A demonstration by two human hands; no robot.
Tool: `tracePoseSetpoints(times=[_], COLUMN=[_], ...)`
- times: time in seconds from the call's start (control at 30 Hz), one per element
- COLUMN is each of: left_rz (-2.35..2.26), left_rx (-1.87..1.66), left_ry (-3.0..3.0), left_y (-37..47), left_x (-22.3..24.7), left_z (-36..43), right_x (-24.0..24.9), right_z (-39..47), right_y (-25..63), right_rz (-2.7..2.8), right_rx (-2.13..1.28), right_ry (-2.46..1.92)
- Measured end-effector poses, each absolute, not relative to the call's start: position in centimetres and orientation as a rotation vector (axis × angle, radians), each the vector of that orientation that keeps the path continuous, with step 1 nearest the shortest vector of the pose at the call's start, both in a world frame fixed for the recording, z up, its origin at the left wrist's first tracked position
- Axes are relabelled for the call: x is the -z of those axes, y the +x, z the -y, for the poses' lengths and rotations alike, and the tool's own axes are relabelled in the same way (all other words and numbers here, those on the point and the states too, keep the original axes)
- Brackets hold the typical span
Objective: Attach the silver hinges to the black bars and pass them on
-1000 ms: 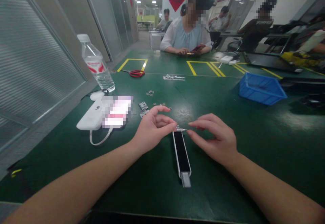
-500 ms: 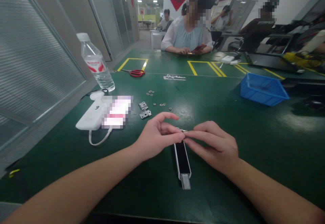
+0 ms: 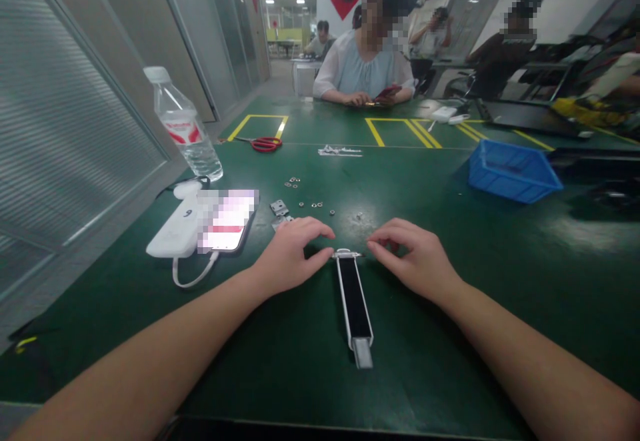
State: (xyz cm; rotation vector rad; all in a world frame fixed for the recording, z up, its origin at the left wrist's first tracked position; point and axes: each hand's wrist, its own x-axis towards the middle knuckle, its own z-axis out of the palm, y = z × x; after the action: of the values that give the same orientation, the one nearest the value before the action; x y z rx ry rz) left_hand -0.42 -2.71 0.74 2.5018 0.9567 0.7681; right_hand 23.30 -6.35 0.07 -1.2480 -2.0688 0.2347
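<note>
On the green table lies a narrow black bar with a white rim [image 3: 354, 298]. A flat grey metal tab [image 3: 363, 353] sticks out of its near end, and a thin metal crosspiece [image 3: 349, 254] spans its far end. My left hand [image 3: 290, 254] is at the left of that crosspiece, thumb and index finger apart, the thumb tip at or very near its end. On the other side, my right hand [image 3: 417, 254] hovers just off the right end with fingers loosely bent and nothing visible in them. Behind my left hand, hinge-like metal plates [image 3: 279, 208] are partly covered.
Several small nuts or washers [image 3: 314, 205] lie beyond my hands. To the left are a white power bank [image 3: 173, 231], a cabled phone [image 3: 233, 221] and a water bottle [image 3: 187, 128]. Red-handled scissors [image 3: 266, 144], a blue bin [image 3: 513, 171] and a seated person [image 3: 370, 68] are farther off.
My hands have moved apart from where their fingertips met over the bar's far end. The crosspiece is now uncovered, and my left hand now hides part of the metal plates.
</note>
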Motion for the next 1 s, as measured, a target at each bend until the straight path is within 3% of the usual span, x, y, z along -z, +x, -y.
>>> tracePoseSetpoints(times=[0.3,0.77,1.0], left_rz=[-0.997,-1.073,-1.070], left_rx=[-0.552,-0.559,-0.537], left_ry=[2.544,2.490,2.463], left_y=[-0.2,0.0,0.0], left_x=[-1.0,-0.7,-0.7], left_z=[3.0,2.5,2.3], right_x=[1.9,1.6,1.7], right_z=[4.5,1.2,1.6], right_y=[24.4,23.7,24.6], right_rz=[1.987,2.132,2.010], right_rx=[-0.263,-0.271,-0.289], right_ry=[-1.459,-1.805,-1.661])
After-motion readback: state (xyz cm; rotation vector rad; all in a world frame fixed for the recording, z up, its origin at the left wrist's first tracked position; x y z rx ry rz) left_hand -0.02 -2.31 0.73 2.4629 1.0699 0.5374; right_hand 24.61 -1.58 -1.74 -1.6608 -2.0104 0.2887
